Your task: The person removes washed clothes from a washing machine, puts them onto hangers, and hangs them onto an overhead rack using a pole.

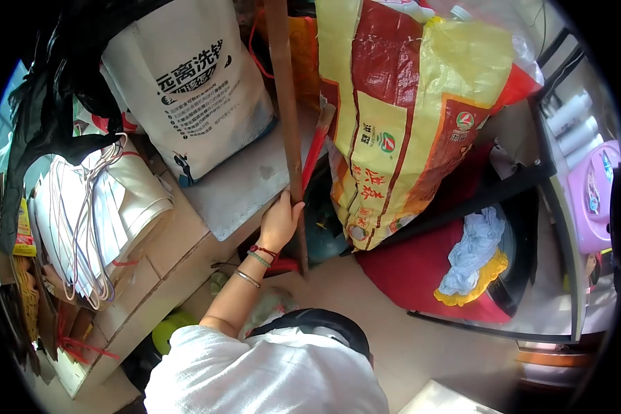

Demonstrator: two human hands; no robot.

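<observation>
My left hand (pixel 281 219) reaches forward from a white sleeve, with bracelets at the wrist. It is closed on a long wooden stick (pixel 285 90) that stands nearly upright, its lower end close to the floor. Right of the stick hangs a large yellow and red woven sack (pixel 393 131). A narrow red strip (pixel 315 153) runs just beside the stick. To the left, a white bag with black printed characters (pixel 193 90) stands on a grey slab (pixel 238 190). My right hand is out of view.
A bundle of white paper bags with cord handles (pixel 96 221) lies on the tiled ledge (pixel 169 259), under black plastic (pixel 76 90). Flattened cardboard is at far left. A black-framed rack (pixel 562 228) at right has blue and yellow cloths (pixel 472 252) nearby and a purple container (pixel 595 196).
</observation>
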